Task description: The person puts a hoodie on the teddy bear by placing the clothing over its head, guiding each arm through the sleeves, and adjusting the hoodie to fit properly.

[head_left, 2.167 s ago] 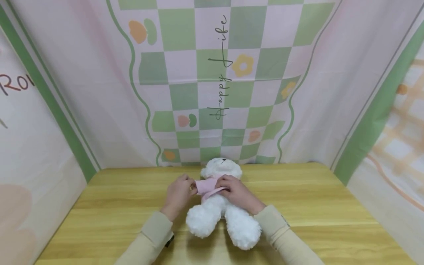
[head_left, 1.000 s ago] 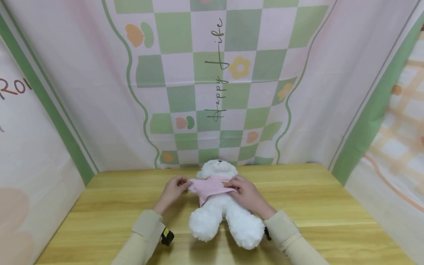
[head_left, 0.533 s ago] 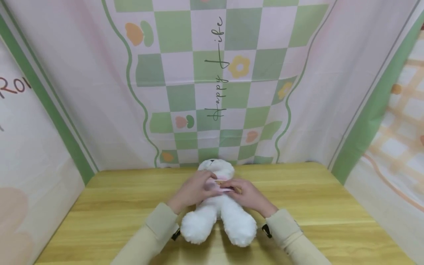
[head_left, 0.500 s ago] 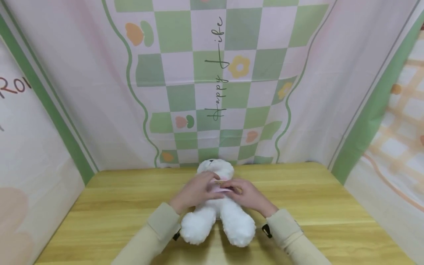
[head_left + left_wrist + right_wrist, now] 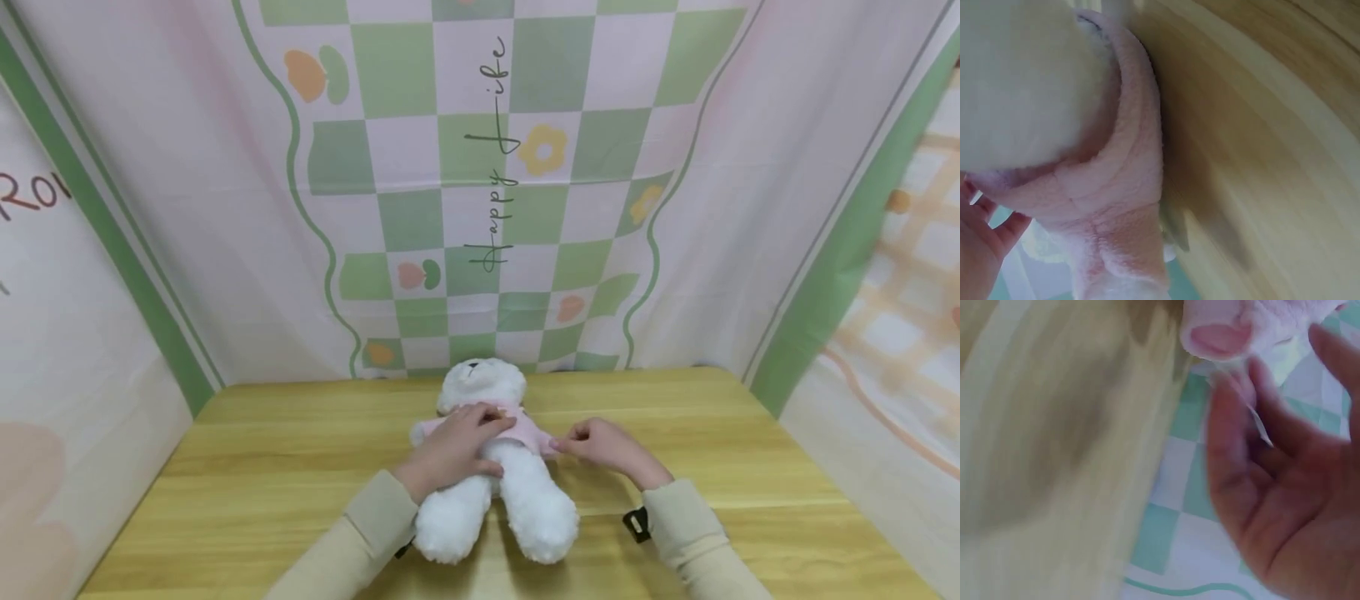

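Observation:
A white plush teddy bear [image 5: 536, 504] in a pink shirt [image 5: 528, 433] lies on its back, head toward the rear wall. My left hand [image 5: 457, 446] lies across its belly, fingers over the shirt front and thumb apart below. In the left wrist view, those fingers touch the pink hem [image 5: 1138, 119], and white fur pokes from a sleeve [image 5: 1129, 250]. My right hand [image 5: 607, 446] pinches the outer end of the other sleeve with thumb and fingertip. The right wrist view shows this sleeve's round opening [image 5: 1219, 339] facing the fingers; motion blurs them.
The bear lies on a wood-grain table [image 5: 285, 467], close to its back edge. A green-and-white checked cloth [image 5: 480, 208] hangs behind it, with pale printed cloths at both sides. A black wrist device [image 5: 637, 525] shows beneath the right cuff.
Earlier the left hand pulled at the left sleeve; it has since moved onto the belly. The right hand has left the shirt front and gone outward to the right sleeve.

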The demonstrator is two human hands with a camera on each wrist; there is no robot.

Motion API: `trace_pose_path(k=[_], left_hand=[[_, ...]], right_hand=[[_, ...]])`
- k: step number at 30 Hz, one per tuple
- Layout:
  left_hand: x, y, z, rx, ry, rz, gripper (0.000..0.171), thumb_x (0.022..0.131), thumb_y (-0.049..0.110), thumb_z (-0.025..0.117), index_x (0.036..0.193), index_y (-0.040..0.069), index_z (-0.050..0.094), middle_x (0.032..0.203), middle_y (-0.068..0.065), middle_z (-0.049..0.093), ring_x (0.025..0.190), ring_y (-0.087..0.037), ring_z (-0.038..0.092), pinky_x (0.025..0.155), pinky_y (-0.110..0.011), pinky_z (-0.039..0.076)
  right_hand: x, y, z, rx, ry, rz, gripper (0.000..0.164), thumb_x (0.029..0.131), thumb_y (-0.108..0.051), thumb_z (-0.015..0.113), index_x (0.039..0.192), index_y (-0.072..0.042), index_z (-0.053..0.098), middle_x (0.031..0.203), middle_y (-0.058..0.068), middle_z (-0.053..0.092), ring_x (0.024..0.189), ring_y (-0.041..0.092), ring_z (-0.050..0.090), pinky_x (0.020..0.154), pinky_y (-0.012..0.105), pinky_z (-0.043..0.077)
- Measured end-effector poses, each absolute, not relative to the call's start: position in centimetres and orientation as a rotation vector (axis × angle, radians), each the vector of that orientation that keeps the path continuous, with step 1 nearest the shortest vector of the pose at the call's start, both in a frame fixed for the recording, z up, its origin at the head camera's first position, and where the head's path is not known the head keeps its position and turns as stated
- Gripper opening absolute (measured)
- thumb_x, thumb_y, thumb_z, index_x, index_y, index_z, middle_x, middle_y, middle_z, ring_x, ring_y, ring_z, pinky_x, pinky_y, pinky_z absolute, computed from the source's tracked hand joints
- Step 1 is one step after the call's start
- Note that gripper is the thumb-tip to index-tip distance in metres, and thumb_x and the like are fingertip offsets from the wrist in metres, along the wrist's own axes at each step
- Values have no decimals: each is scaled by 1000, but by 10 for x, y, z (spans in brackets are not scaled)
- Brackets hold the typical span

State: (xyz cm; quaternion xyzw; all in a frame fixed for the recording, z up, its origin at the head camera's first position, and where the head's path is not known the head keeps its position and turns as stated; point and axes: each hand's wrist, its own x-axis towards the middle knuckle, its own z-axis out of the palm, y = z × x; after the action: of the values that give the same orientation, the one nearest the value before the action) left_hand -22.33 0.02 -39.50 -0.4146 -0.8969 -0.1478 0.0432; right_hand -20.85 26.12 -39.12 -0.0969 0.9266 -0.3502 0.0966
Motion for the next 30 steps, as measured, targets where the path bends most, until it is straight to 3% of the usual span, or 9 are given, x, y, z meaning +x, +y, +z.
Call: trace_pose_path(k=[2,4,7,10,15,20,26,30], left_hand=[[-222,1,-394,-1258,-2764,-444,69,81,47,67,141,21,47,148,-4,42,137,-21,39,116,-44,31],[-220,1,-394,-1250,-2790,-428,67,82,48,66,140,21,46,151,-3,40,141,-22,36,116,-46,29],[-219,2,-394,-1234,-2823,-404,66,83,48,65,140,22,46,152,-1,39,143,-22,32,117,-49,26],[-218,2,-395,-1217,-2837,-410,66,83,48,65,141,23,45,151,1,42,143,-21,32,118,-49,24],[-217,2,-397,-1193,-2812,-398,73,81,46,68,144,22,41,147,3,46,139,-20,38,117,-47,27],[-217,0,-396,-1161,-2770,-338,71,79,44,70,141,20,46,139,1,52,132,-21,45,112,-45,35],[-215,-1,-398,-1144,-2796,-383,66,81,43,68,139,20,47,138,1,53,134,-22,44,113,-50,33],[-215,0,-399,-1145,-2793,-363,65,82,44,66,140,21,47,138,1,53,135,-21,43,114,-49,32]], right_hand=[[-209,262,-394,-300,2644,-1054,41,90,-37,64,76,1,63,54,-5,43,51,9,38,49,23,36],[-209,260,-399,-322,2605,-1106,38,90,-35,64,83,2,68,57,-3,52,54,8,43,51,24,39],[-212,256,-407,-301,2649,-1177,31,89,-28,66,97,1,72,78,7,69,68,10,55,61,25,47],[-215,251,-412,-279,2691,-1259,27,88,-23,66,101,0,71,97,13,72,82,11,60,71,25,50],[-220,249,-418,-320,2512,-1541,22,93,-11,56,100,10,58,96,12,67,86,8,61,82,32,56],[-220,249,-420,-380,2344,-1627,33,96,-12,49,108,18,53,96,11,68,82,4,62,84,37,57],[-218,252,-422,-340,2194,-1589,40,97,-23,51,102,14,64,84,-5,70,81,7,64,83,31,56],[-217,251,-424,-306,2242,-1620,41,95,-27,56,109,11,64,96,-1,71,90,6,62,89,32,52]])
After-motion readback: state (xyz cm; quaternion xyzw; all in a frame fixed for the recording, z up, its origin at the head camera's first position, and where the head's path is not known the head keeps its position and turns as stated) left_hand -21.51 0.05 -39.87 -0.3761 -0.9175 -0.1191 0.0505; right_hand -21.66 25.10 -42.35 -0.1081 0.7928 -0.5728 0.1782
